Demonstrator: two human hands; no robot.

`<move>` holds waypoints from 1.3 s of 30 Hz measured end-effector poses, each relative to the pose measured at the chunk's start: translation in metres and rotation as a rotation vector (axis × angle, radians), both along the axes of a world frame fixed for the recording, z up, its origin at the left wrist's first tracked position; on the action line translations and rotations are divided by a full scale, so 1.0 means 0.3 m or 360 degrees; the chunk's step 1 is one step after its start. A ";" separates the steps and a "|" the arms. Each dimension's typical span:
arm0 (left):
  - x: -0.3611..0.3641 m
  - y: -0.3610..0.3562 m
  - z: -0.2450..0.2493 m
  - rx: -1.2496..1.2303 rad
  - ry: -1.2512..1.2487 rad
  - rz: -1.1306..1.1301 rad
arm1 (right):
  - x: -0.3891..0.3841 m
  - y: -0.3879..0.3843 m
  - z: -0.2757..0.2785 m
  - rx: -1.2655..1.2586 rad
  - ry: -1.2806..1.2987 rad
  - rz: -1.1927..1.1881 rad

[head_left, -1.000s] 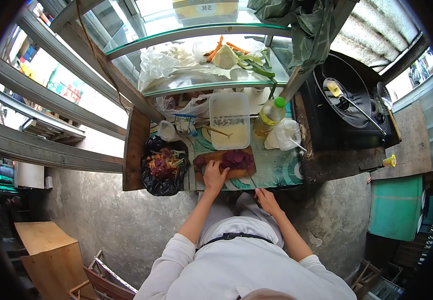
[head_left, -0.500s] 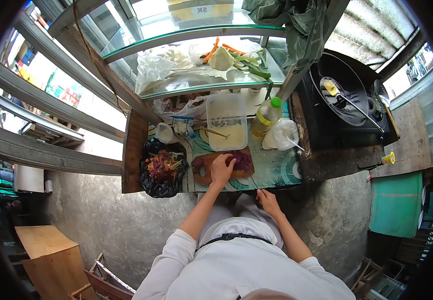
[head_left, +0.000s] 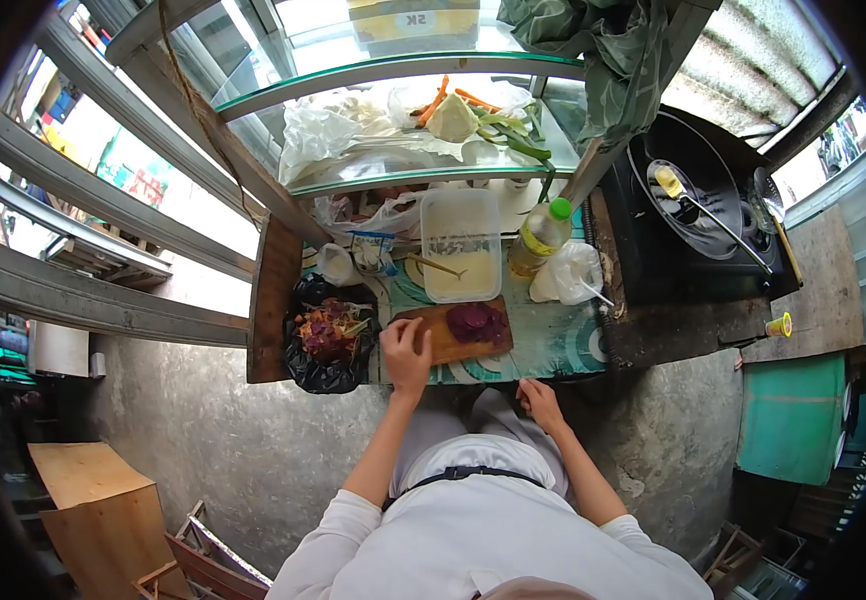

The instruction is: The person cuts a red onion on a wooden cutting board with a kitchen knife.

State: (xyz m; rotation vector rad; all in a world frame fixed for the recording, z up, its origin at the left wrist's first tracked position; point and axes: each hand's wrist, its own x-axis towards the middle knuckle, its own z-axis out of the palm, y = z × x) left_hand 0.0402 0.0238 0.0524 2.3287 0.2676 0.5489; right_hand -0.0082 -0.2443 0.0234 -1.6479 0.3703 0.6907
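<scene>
My left hand is over the left end of a wooden cutting board, fingers loosely bent and a little apart. Dark purple pieces, like cut purple cabbage, sit in a pile on the board's right half. At the counter's front edge, my right hand is closed round a knife, whose thin blade points up toward the board's right corner; its handle is hidden in the fingers. Left of the board, a black plastic bag stands open, filled with shredded orange and purple vegetables.
Behind the board stand a clear plastic tub with a pale mix and a stick, a green-capped bottle and a white plastic bag. A black wok sits on the right. Vegetables lie on the glass shelf above.
My left hand has left the purple pile and moved left to the board's end. The right hand stays at the front edge with the knife. The view has shifted slightly.
</scene>
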 end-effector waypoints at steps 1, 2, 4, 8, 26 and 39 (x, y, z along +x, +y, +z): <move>-0.002 0.028 -0.001 0.0077 0.0019 0.0052 | 0.006 0.003 0.011 0.0073 0.0058 0.0012; -0.001 0.055 -0.009 0.0154 0.0038 0.0104 | 0.010 0.007 0.016 0.0145 0.0116 0.0026; 0.001 0.106 -0.045 0.0209 0.0150 0.0156 | 0.010 0.017 0.004 -0.0050 -0.0284 0.0296; 0.013 0.168 -0.100 0.0152 0.0294 -0.0007 | 0.026 0.069 0.079 0.0069 -0.0439 0.0416; -0.093 0.005 -0.087 0.0258 0.0304 -0.0357 | 0.044 0.159 0.146 0.0653 0.0333 0.0118; -0.133 0.020 -0.094 0.0085 0.0227 -0.0216 | 0.057 0.148 0.142 0.1078 0.0512 0.0030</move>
